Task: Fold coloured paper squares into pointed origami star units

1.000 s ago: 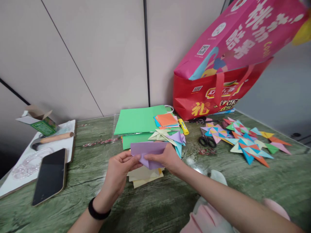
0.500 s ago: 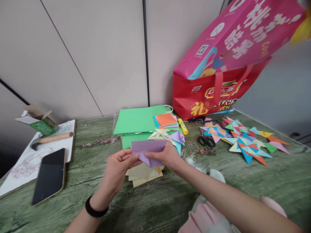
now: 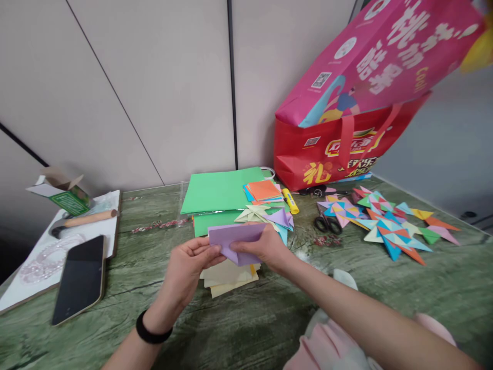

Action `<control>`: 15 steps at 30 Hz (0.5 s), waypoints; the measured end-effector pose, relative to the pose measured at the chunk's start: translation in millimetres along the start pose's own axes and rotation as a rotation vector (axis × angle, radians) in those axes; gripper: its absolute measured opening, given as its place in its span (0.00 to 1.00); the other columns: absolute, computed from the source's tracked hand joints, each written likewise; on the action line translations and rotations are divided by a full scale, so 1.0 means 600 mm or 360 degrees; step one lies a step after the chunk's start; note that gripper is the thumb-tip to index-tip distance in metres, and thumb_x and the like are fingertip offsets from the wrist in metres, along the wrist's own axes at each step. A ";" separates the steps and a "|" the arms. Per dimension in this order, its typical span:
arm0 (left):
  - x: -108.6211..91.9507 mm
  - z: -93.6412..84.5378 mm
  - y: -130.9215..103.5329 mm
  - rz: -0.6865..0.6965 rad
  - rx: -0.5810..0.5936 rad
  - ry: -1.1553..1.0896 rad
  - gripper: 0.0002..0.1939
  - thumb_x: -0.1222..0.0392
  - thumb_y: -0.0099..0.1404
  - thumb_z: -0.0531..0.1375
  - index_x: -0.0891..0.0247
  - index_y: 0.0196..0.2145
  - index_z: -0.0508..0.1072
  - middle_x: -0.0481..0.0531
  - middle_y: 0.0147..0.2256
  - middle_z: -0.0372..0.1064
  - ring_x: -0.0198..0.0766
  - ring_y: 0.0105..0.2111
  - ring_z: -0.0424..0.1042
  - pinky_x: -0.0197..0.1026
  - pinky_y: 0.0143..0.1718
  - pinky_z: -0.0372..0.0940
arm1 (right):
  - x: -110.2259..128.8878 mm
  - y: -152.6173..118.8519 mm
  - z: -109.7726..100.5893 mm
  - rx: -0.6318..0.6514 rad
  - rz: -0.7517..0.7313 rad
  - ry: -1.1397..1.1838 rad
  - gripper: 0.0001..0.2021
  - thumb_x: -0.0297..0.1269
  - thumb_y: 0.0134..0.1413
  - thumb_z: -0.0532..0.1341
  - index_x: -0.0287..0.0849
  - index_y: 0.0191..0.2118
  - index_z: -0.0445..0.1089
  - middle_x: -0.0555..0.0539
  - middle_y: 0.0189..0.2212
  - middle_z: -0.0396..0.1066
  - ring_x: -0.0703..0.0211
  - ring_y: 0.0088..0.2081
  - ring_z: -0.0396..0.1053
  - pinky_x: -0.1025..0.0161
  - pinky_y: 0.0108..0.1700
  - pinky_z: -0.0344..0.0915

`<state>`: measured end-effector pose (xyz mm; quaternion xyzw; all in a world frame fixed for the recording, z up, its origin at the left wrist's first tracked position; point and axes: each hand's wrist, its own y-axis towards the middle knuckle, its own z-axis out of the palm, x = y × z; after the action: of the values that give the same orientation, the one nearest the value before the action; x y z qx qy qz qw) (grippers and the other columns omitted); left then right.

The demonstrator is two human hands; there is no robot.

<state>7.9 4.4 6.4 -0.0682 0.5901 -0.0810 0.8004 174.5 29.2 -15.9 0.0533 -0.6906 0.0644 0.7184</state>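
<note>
A folded sheet of purple paper (image 3: 236, 236) is held up between both hands, above the table. My left hand (image 3: 192, 262) pinches its left edge between thumb and fingers. On the right side, my right hand (image 3: 265, 246) grips the sheet, its thumb lying across the front. The paper's lower edge comes to a blunt point, and its back is hidden. Beneath it lie several cream paper sheets (image 3: 221, 285). Just behind the hands are folded pale green paper pieces (image 3: 253, 213) and folded purple pieces (image 3: 282, 218).
Green paper (image 3: 219, 190), a small orange-topped paper stack (image 3: 264, 190) and a yellow glue stick (image 3: 290, 201) lie behind. Scissors (image 3: 327, 222) and folded paper stars (image 3: 395, 231) are at right, below a red bag (image 3: 308, 154). A phone (image 3: 79, 280) and hammer-like tool (image 3: 88, 220) lie left.
The hands and the purple paper hold almost the same pose. The whole view has shifted very slightly.
</note>
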 end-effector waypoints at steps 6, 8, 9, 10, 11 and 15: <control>-0.003 -0.001 -0.001 -0.0002 0.0090 0.0056 0.10 0.65 0.47 0.68 0.69 0.30 0.77 0.53 0.27 0.79 0.38 0.29 0.76 0.37 0.35 0.72 | 0.001 -0.001 -0.003 -0.0004 0.0009 0.0067 0.14 0.35 0.29 0.69 0.39 0.30 0.72 0.50 0.26 0.72 0.62 0.27 0.65 0.66 0.30 0.63; -0.004 -0.002 0.000 0.0011 0.0119 0.0062 0.10 0.65 0.48 0.68 0.70 0.30 0.77 0.54 0.28 0.79 0.39 0.29 0.77 0.38 0.36 0.72 | 0.002 -0.001 -0.004 -0.0007 0.0003 0.0050 0.14 0.35 0.29 0.69 0.39 0.29 0.72 0.50 0.26 0.73 0.61 0.27 0.66 0.65 0.30 0.63; -0.004 -0.002 0.000 0.0016 0.0125 0.0065 0.10 0.65 0.48 0.68 0.69 0.31 0.77 0.54 0.29 0.79 0.39 0.30 0.77 0.38 0.36 0.72 | 0.002 -0.001 -0.004 -0.0005 0.0001 0.0043 0.14 0.35 0.29 0.69 0.39 0.29 0.72 0.50 0.26 0.73 0.61 0.27 0.66 0.65 0.30 0.63; -0.005 -0.002 0.000 0.0018 0.0130 0.0069 0.10 0.65 0.48 0.68 0.69 0.31 0.77 0.54 0.29 0.79 0.39 0.30 0.77 0.38 0.35 0.72 | 0.001 -0.001 -0.004 0.0000 -0.0003 0.0042 0.14 0.35 0.29 0.70 0.39 0.29 0.72 0.50 0.26 0.73 0.61 0.27 0.66 0.65 0.30 0.63; -0.005 -0.001 0.000 0.0020 0.0131 0.0072 0.11 0.65 0.48 0.68 0.69 0.31 0.77 0.54 0.29 0.79 0.39 0.30 0.77 0.38 0.35 0.72 | 0.000 -0.001 -0.005 0.0007 -0.0009 0.0048 0.14 0.35 0.29 0.70 0.39 0.29 0.72 0.49 0.26 0.73 0.61 0.27 0.66 0.64 0.30 0.63; -0.006 0.000 -0.001 0.0003 0.0134 0.0090 0.12 0.65 0.47 0.68 0.68 0.33 0.76 0.53 0.29 0.79 0.39 0.30 0.77 0.37 0.35 0.72 | -0.005 0.001 -0.005 0.0031 -0.0037 0.0095 0.16 0.36 0.28 0.70 0.40 0.31 0.72 0.49 0.27 0.73 0.61 0.27 0.66 0.64 0.30 0.64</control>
<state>7.0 4.8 10.2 -0.0318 0.6086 -0.1069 0.7856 177.1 30.4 -19.0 0.0663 -0.6674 0.0643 0.7389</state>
